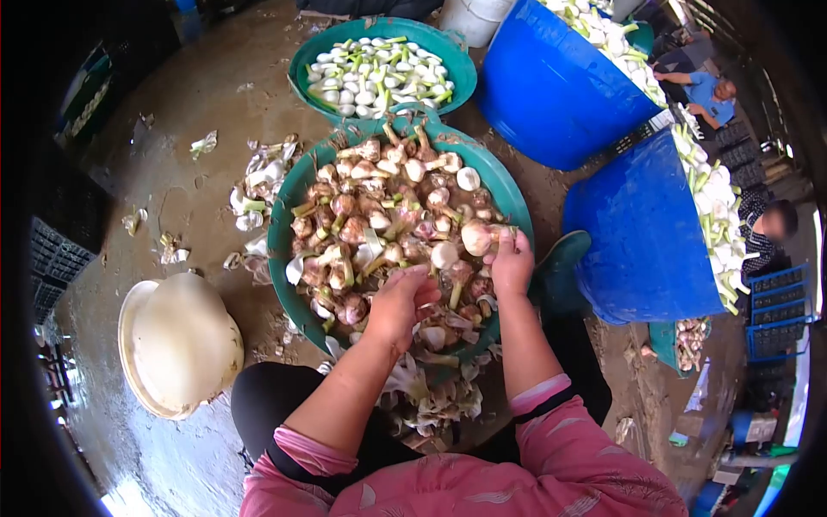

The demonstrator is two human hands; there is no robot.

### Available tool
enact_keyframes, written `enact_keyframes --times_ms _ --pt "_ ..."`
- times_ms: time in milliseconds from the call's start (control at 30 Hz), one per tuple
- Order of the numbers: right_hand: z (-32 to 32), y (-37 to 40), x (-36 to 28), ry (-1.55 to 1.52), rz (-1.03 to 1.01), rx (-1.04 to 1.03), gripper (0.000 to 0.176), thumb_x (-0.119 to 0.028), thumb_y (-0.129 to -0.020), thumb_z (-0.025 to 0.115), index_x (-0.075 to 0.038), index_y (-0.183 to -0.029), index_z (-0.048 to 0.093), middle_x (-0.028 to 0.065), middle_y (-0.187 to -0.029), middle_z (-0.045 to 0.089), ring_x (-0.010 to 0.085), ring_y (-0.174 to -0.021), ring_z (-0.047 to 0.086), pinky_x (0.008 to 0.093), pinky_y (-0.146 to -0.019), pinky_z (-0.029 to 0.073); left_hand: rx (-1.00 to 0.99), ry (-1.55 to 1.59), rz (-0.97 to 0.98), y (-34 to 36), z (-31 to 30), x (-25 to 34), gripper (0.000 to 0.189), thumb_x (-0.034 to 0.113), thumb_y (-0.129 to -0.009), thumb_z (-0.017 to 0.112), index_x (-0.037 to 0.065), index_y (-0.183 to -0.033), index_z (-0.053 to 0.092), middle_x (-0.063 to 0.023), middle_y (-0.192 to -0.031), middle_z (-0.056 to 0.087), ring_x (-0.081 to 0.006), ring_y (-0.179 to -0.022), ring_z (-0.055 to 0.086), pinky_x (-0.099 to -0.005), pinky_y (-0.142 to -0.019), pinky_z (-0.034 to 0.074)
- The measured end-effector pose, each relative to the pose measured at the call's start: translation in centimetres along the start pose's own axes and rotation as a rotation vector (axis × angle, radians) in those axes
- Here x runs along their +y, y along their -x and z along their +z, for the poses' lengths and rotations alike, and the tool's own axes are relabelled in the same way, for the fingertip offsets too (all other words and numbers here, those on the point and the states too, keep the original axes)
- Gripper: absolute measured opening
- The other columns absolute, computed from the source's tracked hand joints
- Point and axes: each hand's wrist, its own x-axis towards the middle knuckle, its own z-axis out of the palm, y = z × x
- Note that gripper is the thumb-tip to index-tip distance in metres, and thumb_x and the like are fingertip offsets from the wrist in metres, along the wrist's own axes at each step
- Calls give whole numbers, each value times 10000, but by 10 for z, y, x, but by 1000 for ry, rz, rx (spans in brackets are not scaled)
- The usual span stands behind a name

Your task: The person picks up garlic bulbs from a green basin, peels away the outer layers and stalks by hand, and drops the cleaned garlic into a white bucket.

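The person sits low on the wet concrete floor (198, 207), with a large green basin (280, 233) just before the knees, so that, I think, both arms reach it without stretching. This basin is heaped with unpeeled garlic (362, 215), still brownish and pink with skins and short stalks.

The right hand (511, 263) is at the right edge of the basin and grasps one garlic bulb (476, 237). The bulb is pale and lifted a little above the heap. Its stalk end lies in the fingers, which seems to give a firm grip while the round head stays free. The left hand (401, 306) rests on the near part of the heap with fingers bent closed. Whether it holds a bulb or only skins, I cannot tell.

Loose garlic skins (426, 401) lie over the near rim of the basin and on the floor between the legs, and more of them lie by its left rim. A smaller green basin (297, 65), touching the far rim, holds white peeled garlic (379, 77) with green stalks, kept apart from the dirty ones. Two blue tubs (551, 95) to the right are full of the same. A cream bowl (177, 345) stands upside down at the left. Other people (706, 90) sit behind the tubs.
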Motion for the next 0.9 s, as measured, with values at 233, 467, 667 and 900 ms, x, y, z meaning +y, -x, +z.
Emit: enact_keyframes --times_ms 233,467,667,900 --pt "-10 91 -74 -466 292 -332 253 -198 -838 498 -76 -1059 485 30 -745 522 94 -472 459 219 -364 347 -538 407 -228 24 1 3 491 404 -843 433 63 -1184 345 -111 -935 564 -197 -769 572 -290 -654 456" --pt "-42 131 -117 349 -235 -429 273 -238 -813 515 -44 -993 582 165 -826 606 254 -672 590 303 -653 449 -291 -197 269 65 2 4 383 213 -805 560 75 -1099 358 -69 -875 569 -123 -666 578 -232 -543 452" --pt "-48 148 -130 527 -488 -407 201 -223 -782 508 -50 -820 604 160 -728 586 324 -673 566 392 -600 445 -202 -477 621 71 -6 0 262 188 -794 568 50 -951 410 -46 -830 560 -101 -649 557 -205 -515 423" --pt "-53 142 -133 573 -525 -410 173 -211 -757 506 -52 -742 573 168 -663 552 346 -653 541 421 -585 422 -265 -417 503 86 -3 10 246 168 -794 564 76 -973 422 -23 -831 530 -94 -561 512 -186 -492 411"
